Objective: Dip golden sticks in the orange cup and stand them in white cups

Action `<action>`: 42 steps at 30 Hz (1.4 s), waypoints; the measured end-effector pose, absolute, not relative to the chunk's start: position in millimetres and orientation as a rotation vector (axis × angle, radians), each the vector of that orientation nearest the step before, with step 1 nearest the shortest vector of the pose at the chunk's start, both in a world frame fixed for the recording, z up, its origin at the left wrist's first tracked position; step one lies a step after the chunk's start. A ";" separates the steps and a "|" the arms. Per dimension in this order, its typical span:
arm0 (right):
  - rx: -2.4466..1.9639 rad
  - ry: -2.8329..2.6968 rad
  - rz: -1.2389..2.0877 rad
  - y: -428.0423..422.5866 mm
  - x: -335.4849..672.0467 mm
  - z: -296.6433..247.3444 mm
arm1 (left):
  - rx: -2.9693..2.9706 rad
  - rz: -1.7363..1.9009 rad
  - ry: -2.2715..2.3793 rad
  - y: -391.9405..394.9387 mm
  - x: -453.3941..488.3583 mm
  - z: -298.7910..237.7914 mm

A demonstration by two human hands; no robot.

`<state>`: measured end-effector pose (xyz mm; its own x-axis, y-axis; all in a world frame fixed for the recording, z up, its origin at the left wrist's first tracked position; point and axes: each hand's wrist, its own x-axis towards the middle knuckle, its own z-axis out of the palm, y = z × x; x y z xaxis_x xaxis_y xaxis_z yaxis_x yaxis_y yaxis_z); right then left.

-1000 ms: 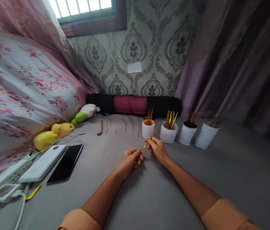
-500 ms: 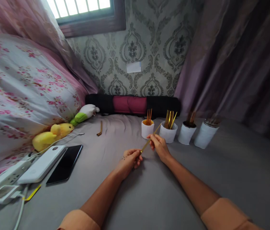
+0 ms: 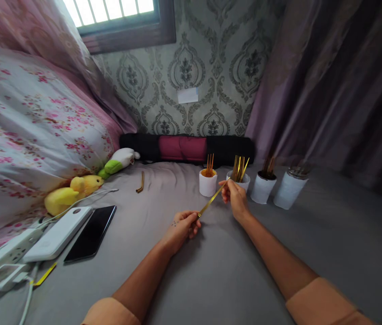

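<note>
A thin, shiny gold strip (image 3: 212, 199) stretches diagonally between my two hands above the grey sheet. My left hand (image 3: 184, 226) pinches its lower end, where a small folded or wound bit shows at the fingertips. At the upper end, the fingers of my right hand (image 3: 234, 195) are closed on the strip. Just behind my right hand is a white-wrapped cup (image 3: 244, 183) with gold strips standing in it, partly covered by that hand. Left of it stands a smaller white cup (image 3: 207, 186) holding several thin orange-brown sticks.
Two more white-wrapped containers (image 3: 263, 191) (image 3: 287, 193) with sticks stand to the right. A bent gold-brown piece (image 3: 140, 182) lies on the sheet. At left are a phone (image 3: 91, 234), a white power bank (image 3: 58, 232), a power strip (image 3: 8, 255) and plush toys (image 3: 72, 192). A black-and-maroon roll (image 3: 182, 148) lies along the wall.
My right hand has slid up and to the right along the gold strip, away from my left hand, which stays in place. More of the strip shows between them.
</note>
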<state>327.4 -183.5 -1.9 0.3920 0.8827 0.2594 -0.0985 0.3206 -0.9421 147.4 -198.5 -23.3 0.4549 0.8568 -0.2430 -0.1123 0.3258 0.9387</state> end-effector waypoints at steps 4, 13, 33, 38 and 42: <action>-1.057 -0.901 0.772 -182.6 334.0 1.4 | 1.057 0.765 0.868 -198.2 147.2 -24.2; -1.032 -0.888 0.772 -182.4 340.4 3.4 | 1.040 0.766 0.860 -197.4 146.8 -25.6; -1.089 -0.893 0.791 -184.3 339.2 13.3 | 0.954 0.889 0.756 -191.0 143.0 -35.8; -1.119 -0.927 0.752 -187.5 337.9 23.3 | 0.894 0.923 0.722 -189.7 141.3 -35.1; -1.129 -0.968 0.673 -186.1 345.2 35.7 | 0.770 0.923 0.700 -188.3 136.3 -32.3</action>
<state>345.2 -186.1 35.7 0.4465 0.8468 0.2891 0.0233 0.3119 -0.9498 136.3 -188.3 -32.3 0.4307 0.8816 -0.1932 -0.4244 0.3868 0.8187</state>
